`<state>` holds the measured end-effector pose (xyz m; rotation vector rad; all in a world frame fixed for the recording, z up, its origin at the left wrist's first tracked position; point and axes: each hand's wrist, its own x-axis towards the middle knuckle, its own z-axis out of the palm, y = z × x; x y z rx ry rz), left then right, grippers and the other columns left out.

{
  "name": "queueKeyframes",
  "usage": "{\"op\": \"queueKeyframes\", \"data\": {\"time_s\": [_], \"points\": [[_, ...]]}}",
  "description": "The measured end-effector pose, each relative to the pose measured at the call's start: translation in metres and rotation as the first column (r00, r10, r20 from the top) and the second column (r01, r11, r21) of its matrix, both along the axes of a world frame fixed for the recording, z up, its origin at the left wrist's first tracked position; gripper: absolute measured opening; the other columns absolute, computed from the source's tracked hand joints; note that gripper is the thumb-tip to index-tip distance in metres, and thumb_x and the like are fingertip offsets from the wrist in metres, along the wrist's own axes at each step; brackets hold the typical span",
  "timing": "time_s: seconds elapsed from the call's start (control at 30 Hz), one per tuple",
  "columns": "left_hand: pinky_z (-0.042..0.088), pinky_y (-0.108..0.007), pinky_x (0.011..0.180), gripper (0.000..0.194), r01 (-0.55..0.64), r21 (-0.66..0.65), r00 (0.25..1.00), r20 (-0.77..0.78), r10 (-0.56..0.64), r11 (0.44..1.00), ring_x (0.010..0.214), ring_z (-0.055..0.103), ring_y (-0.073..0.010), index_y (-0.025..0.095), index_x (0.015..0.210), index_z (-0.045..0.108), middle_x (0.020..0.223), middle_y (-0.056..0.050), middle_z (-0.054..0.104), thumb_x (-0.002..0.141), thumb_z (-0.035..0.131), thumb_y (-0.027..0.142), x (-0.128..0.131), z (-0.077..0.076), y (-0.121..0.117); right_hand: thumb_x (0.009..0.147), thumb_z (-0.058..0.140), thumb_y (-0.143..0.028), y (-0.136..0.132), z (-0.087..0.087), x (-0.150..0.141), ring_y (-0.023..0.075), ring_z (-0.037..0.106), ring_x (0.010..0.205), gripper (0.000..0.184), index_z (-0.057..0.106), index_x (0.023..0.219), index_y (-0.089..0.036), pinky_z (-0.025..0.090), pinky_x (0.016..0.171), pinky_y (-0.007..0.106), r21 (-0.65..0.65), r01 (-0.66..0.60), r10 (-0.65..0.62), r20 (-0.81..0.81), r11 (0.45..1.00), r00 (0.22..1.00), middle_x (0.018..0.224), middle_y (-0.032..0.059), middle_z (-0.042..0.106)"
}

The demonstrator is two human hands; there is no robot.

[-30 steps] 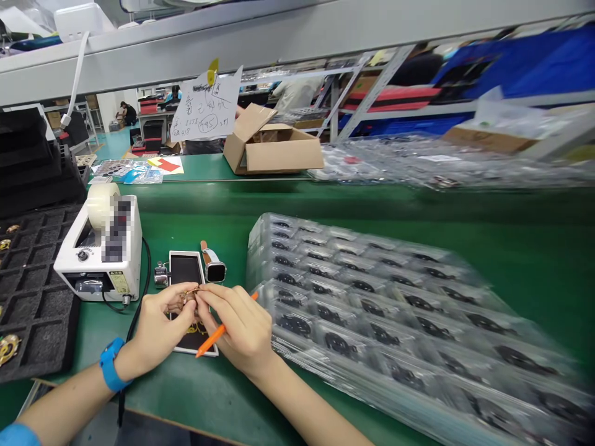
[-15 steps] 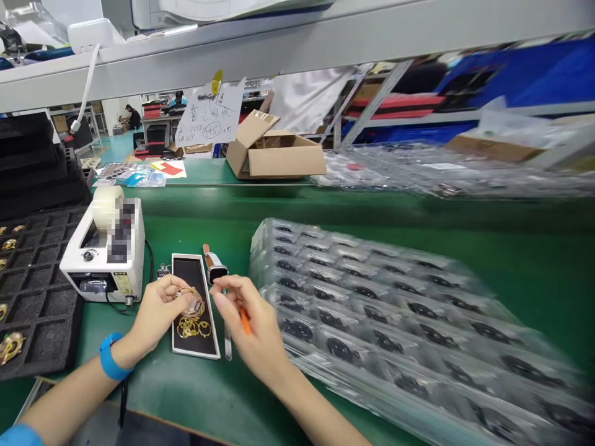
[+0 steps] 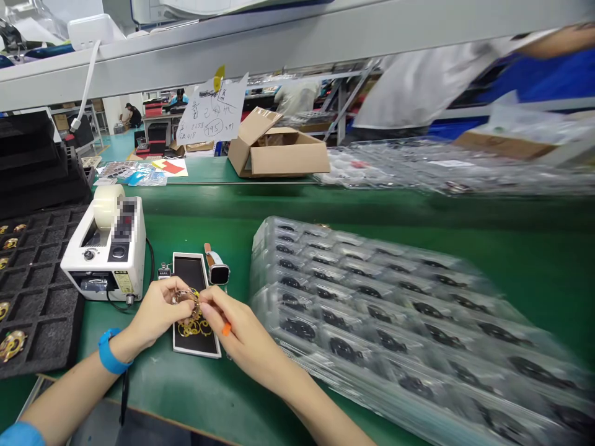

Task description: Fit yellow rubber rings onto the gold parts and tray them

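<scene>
My left hand [image 3: 160,310] pinches a round, ring-shaped gold and clear part [image 3: 188,303] by its edge, above a shallow white-rimmed tray [image 3: 216,347]. Thumb and forefinger of my right hand [image 3: 232,319] are closed at the part's right side. An orange stick-like thing [image 3: 226,329] pokes out between the right hand's fingers; its kind cannot be made out. Several thin yellow rings [image 3: 195,328] lie on the tray's dark bottom, partly behind my fingers. Just right of the tray lies a smartwatch [image 3: 219,274] with a light strap.
A white tape dispenser [image 3: 105,254] stands left, beside a black foam tray [image 3: 53,347] with gold round parts in some pockets. Stacked clear blister trays [image 3: 372,316] with black pieces fill the right. Behind are a cardboard box [image 3: 290,158] and a person in a white top [image 3: 413,93].
My right hand has moved left and down, so its fingertips now meet the ring-shaped part. The person behind the bench has shifted to the right.
</scene>
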<state>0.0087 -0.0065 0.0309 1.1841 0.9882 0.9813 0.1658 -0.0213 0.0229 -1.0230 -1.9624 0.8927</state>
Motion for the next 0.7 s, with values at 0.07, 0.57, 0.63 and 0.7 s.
{"op": "queueKeyframes", "data": {"time_s": [0.07, 0.57, 0.63, 0.7], "points": [[0.036, -0.019, 0.046, 0.012, -0.006, 0.01, 1.0, -0.017, 0.006, 1.0, 0.047, 0.042, -0.0058, 0.015, 0.065, 0.054, 0.053, 0.006, 0.049, 0.062, 0.065, 0.017, 0.0, -0.001, 0.0, 0.096, 0.029, -0.032, 0.0, -0.001, -0.001, 0.0113, 0.037, 0.058, 0.025, 0.037, 0.074, -0.022, 0.032, 0.055, 0.023, -0.047, -0.014, 0.013, -0.022, 0.999, 1.0, 0.066, -0.0033, 0.042], [0.04, -0.023, 0.056, 0.023, 0.018, 0.285, 0.984, -0.172, 0.033, 0.958, 0.062, 0.049, -0.0109, 0.012, 0.071, 0.063, 0.067, -0.001, 0.052, 0.082, 0.06, 0.032, -0.003, -0.009, 0.005, 0.081, 0.047, -0.063, 0.007, -0.006, -0.004, 0.0068, 0.021, 0.044, 0.049, 0.039, 0.058, -0.02, 0.015, 0.043, 0.023, -0.502, -0.038, -0.169, -0.36, 0.864, 0.918, 0.05, -0.0072, 0.029], [0.043, -0.024, 0.059, 0.021, 0.047, 0.572, 0.926, -0.332, 0.179, 0.819, 0.068, 0.053, -0.0129, 0.012, 0.079, 0.065, 0.072, -0.003, 0.055, 0.088, 0.05, 0.024, -0.005, -0.014, 0.005, 0.074, 0.057, -0.064, 0.007, -0.003, -0.005, 0.0046, 0.016, 0.042, 0.049, 0.045, 0.061, -0.018, 0.011, 0.042, 0.023, -0.581, -0.076, -0.232, -0.437, 0.811, 0.869, 0.049, -0.0085, 0.03], [0.045, -0.025, 0.059, 0.023, 0.162, 0.824, 0.819, -0.419, 0.392, 0.544, 0.068, 0.054, -0.014, 0.012, 0.093, 0.065, 0.074, -0.005, 0.056, 0.091, 0.043, 0.015, -0.006, -0.02, 0.006, 0.069, 0.065, -0.061, 0.006, 0.0, -0.007, 0.0032, 0.014, 0.043, 0.048, 0.048, 0.061, -0.017, 0.009, 0.042, 0.023, -0.621, -0.139, -0.267, -0.514, 0.771, 0.815, 0.05, -0.0088, 0.031]]}}
